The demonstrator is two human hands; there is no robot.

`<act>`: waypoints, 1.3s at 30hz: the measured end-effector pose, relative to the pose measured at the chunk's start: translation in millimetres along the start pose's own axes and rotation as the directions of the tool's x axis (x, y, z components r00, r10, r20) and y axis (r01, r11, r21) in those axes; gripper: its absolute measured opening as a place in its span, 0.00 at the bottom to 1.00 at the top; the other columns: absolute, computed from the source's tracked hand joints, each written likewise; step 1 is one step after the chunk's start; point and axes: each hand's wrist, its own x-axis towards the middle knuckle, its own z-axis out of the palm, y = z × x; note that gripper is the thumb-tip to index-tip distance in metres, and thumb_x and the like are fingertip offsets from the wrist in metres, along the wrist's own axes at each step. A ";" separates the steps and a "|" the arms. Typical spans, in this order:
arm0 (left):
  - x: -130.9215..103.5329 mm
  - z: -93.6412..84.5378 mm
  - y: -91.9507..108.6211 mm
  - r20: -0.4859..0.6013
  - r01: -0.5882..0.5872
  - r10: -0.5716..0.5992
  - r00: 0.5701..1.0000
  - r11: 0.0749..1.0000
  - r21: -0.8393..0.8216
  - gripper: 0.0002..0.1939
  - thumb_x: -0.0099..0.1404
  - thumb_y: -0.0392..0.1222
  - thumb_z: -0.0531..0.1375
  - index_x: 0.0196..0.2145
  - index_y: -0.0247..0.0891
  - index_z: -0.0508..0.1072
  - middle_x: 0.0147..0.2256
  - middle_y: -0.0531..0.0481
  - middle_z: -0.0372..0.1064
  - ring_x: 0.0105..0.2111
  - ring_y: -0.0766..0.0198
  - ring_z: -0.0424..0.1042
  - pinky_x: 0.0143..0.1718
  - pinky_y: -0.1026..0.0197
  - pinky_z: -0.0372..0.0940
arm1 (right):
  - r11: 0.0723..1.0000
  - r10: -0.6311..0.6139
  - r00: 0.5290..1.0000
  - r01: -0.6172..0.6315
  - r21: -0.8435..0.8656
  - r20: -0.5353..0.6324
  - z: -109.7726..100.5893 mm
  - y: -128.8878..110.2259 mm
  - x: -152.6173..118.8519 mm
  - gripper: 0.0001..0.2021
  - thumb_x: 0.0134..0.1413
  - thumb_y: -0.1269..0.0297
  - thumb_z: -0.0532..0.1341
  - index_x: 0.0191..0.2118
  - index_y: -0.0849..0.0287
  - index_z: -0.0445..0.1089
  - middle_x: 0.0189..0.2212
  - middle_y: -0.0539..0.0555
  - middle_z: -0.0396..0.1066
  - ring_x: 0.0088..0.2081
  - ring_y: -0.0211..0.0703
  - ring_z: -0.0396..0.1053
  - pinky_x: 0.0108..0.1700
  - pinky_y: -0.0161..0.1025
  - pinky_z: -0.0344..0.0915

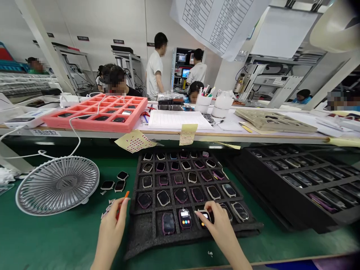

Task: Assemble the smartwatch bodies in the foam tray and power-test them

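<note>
A black foam tray [143,243] with rows of compartments holds several smartwatches. My right hand [218,221] is closed on a watch [204,216] with a lit screen, in the front row. Just left of it lies a purple-framed watch [185,218], also lit, and further left a dark-screened one [168,223]. The front-left compartment has no watch. Left of the tray, my left hand [114,215] is closed round a thin orange-red tool [126,194], its tip pointing up. Small pieces [106,210] show beside that hand's fingers; what they are is unclear.
A grey fan [60,185] lies at the left, near three loose watches [119,186]. More foam trays with watches [281,195] are stacked at the right. Above is a shelf [168,135] with a pink compartment tray [98,112] and a beige tray [275,120]. People are beyond.
</note>
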 end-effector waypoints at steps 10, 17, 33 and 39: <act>-42.4 38.9 65.8 0.393 -0.200 0.297 0.870 0.942 -0.270 0.16 0.70 0.51 0.46 0.39 0.39 0.68 0.30 0.51 0.68 0.28 0.66 0.65 0.31 0.68 0.57 | 0.993 0.023 1.000 -0.023 0.117 0.004 11.7 -19.5 14.5 0.15 0.60 0.51 0.53 0.33 0.58 0.65 0.29 0.53 0.67 0.32 0.43 0.65 0.36 0.38 0.61; -42.5 32.7 64.3 0.389 -0.198 0.284 0.876 0.949 -0.247 0.18 0.69 0.53 0.46 0.37 0.39 0.68 0.23 0.54 0.60 0.22 0.67 0.57 0.24 0.66 0.50 | 0.974 -0.063 0.997 0.053 -0.219 -0.041 2.0 -4.6 -1.8 0.19 0.63 0.49 0.46 0.38 0.58 0.66 0.29 0.55 0.68 0.32 0.49 0.66 0.33 0.42 0.59; -47.2 34.1 66.7 0.398 -0.202 0.298 0.868 0.942 -0.267 0.19 0.69 0.54 0.47 0.35 0.38 0.68 0.25 0.53 0.62 0.23 0.67 0.59 0.26 0.67 0.51 | 0.956 0.241 0.951 -0.267 0.121 0.191 2.1 -22.3 -4.0 0.24 0.57 0.52 0.50 0.56 0.57 0.57 0.46 0.60 0.69 0.47 0.50 0.69 0.44 0.44 0.67; -47.2 31.0 67.1 0.443 -0.160 0.265 0.856 0.952 -0.260 0.19 0.69 0.54 0.47 0.36 0.37 0.68 0.24 0.53 0.62 0.23 0.67 0.58 0.26 0.66 0.49 | 0.870 0.282 0.909 -0.377 0.319 0.306 -3.7 -20.7 7.9 0.21 0.54 0.46 0.56 0.45 0.57 0.65 0.28 0.54 0.69 0.30 0.47 0.69 0.32 0.41 0.65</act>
